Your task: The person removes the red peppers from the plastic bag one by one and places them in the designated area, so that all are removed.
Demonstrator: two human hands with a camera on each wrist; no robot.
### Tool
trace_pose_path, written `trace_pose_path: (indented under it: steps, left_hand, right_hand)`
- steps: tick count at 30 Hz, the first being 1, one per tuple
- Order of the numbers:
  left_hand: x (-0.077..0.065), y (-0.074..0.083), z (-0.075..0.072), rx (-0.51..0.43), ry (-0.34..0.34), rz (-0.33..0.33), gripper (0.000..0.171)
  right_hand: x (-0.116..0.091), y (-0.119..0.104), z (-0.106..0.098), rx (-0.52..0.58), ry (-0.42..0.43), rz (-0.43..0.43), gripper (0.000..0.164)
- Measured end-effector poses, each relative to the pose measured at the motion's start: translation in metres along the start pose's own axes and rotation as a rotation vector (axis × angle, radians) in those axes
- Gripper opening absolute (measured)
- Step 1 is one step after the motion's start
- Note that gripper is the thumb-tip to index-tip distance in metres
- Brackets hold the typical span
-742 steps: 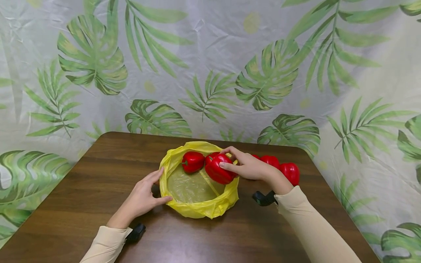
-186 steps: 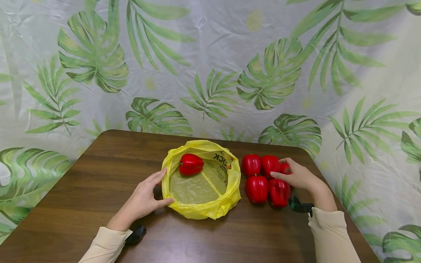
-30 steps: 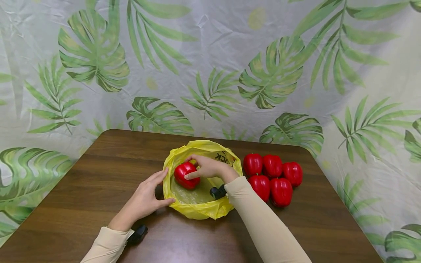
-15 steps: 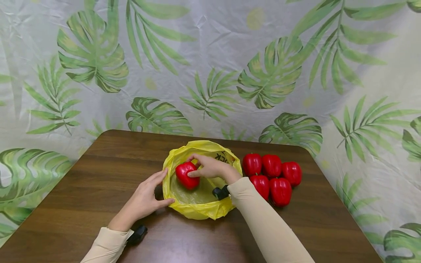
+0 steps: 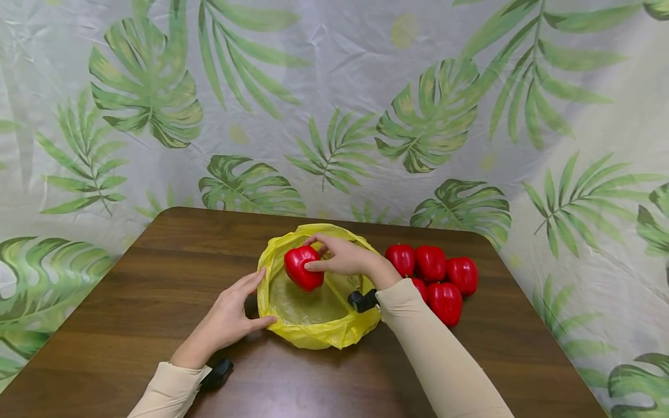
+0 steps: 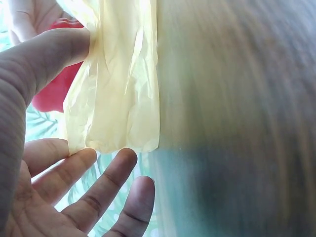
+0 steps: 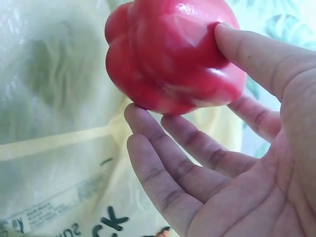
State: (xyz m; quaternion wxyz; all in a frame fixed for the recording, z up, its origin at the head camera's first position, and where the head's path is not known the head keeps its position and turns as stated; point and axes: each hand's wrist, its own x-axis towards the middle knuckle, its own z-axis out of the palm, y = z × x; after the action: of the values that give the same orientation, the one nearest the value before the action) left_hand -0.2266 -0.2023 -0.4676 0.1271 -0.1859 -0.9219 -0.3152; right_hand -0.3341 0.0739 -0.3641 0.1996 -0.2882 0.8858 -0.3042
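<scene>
My right hand grips a red bell pepper inside the mouth of a round, open yellow plastic bag. In the right wrist view, the thumb presses one side of the pepper and fingertips support it from the other. Bare film with printed letters shows behind it. My left hand holds the left side of the bag's rim, thumb and index finger at the edge. In the left wrist view, the other fingers spread loosely along the pale bag film.
Several red bell peppers stand in a close group right of the bag, one partly hidden by the right sleeve. The brown wooden table meets a leaf-patterned curtain at the back.
Over the last second, my right hand has raised the pepper from the bag's floor and shifted it slightly right. Earlier, several peppers were in the bag; the left hand stays on the rim.
</scene>
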Motion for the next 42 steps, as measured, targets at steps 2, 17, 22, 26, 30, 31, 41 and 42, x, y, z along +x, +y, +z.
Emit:
trace_pose_path:
  steps: [2, 17, 22, 26, 30, 31, 41, 42]
  left_hand:
    - [0.000, 0.000, 0.000, 0.001, 0.001, 0.001, 0.101]
    - [0.001, 0.001, 0.001, -0.003, 0.004, 0.002, 0.101]
    - [0.000, 0.002, 0.001, -0.008, -0.002, 0.002, 0.101]
    - [-0.001, 0.001, 0.000, -0.003, 0.005, 0.001, 0.102]
    - [-0.002, -0.001, 0.000, -0.007, -0.003, -0.003, 0.102]
    - [-0.002, -0.001, 0.001, -0.007, -0.005, -0.004, 0.102]
    - [-0.001, 0.001, 0.000, -0.008, -0.015, -0.015, 0.102]
    - [-0.001, 0.001, 0.000, -0.006, -0.017, -0.017, 0.102]
  right_hand:
    - [-0.004, -0.002, -0.004, 0.011, 0.006, -0.009, 0.054]
    - [-0.042, 0.006, -0.025, 0.015, 0.077, -0.031, 0.055]
    - [-0.064, 0.018, -0.033, 0.043, 0.121, 0.000, 0.056]
    - [-0.079, 0.028, -0.040, 0.068, 0.156, 0.000, 0.055]
    - [-0.093, 0.041, -0.044, 0.053, 0.196, 0.010, 0.054]
    - [-0.096, 0.043, -0.045, 0.058, 0.200, 0.018, 0.054]
    - [-0.129, 0.065, -0.051, 0.017, 0.258, 0.083, 0.059]
    - [-0.133, 0.066, -0.051, 0.007, 0.261, 0.085, 0.059]
